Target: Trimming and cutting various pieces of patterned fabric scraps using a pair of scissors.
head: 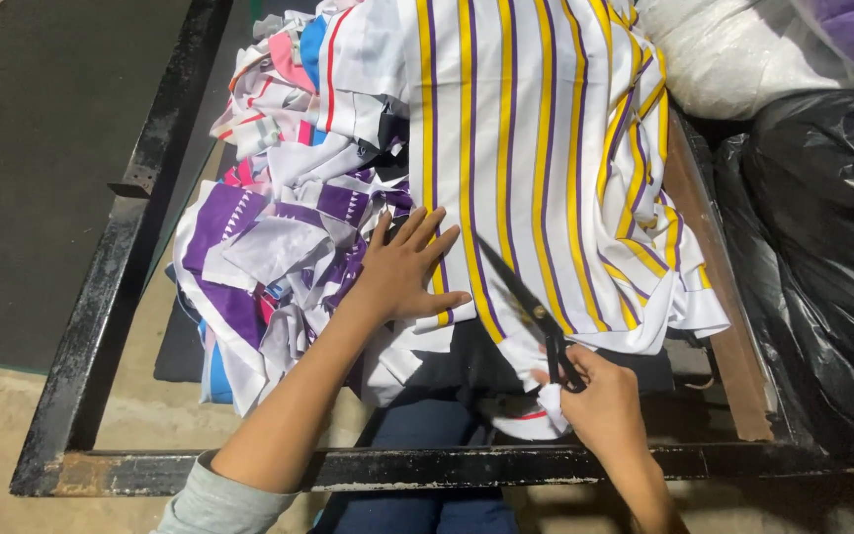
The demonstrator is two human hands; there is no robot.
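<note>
A white cloth with yellow and purple stripes (536, 148) lies spread over a black metal frame (417, 465). My left hand (407, 267) rests flat on the cloth's near left edge, fingers spread. My right hand (600, 400) grips the handles of black scissors (526, 302), whose blades point up and left into the striped cloth near its lower edge. A small white scrap sits against my right palm.
A heap of cut fabric pieces (279, 227) in purple, white, pink and blue lies left of the cloth. A black plastic bag (827, 267) stands at the right, a white bag (733, 54) behind it. A brown wooden board (719, 297) runs along the frame's right side.
</note>
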